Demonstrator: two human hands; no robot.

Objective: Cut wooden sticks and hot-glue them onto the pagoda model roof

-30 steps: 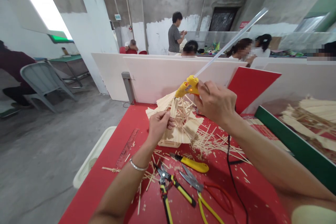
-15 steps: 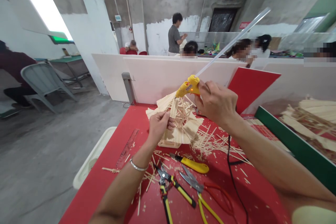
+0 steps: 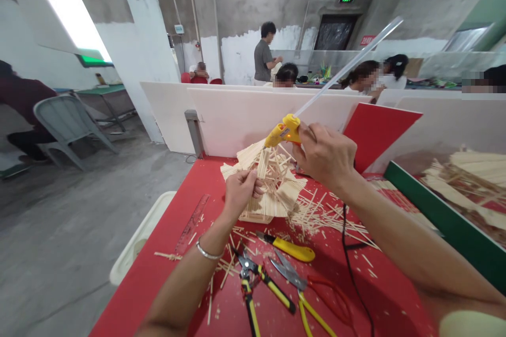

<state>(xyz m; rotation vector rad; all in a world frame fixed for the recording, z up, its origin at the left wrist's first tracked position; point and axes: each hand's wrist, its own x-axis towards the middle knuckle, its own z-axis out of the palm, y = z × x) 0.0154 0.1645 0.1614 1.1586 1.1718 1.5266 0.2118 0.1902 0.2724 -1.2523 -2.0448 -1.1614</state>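
My right hand [image 3: 326,152] is closed round a yellow hot glue gun [image 3: 285,130], with a long clear glue stick [image 3: 351,63] poking out of its back. The gun's nozzle points down to the left, at the upper end of a small strip of wooden sticks [image 3: 263,163]. My left hand [image 3: 242,189] pinches that strip by its lower end. Behind and below it stands a model of thin wooden sticks [image 3: 284,195], with flared roof-like panels and an open lattice. My left fingers hide part of the model.
Loose sticks [image 3: 320,213] lie right of the model. Nearer me are a yellow-handled cutter [image 3: 294,249], black-and-yellow pliers [image 3: 247,268] and scissors [image 3: 294,276]. A black cord [image 3: 348,268] crosses the red table [image 3: 158,274]. White boards [image 3: 253,116] stand behind; several people sit or stand beyond.
Both hands, the glue gun and the stick strip keep almost the same place. The whole view has shifted very slightly.
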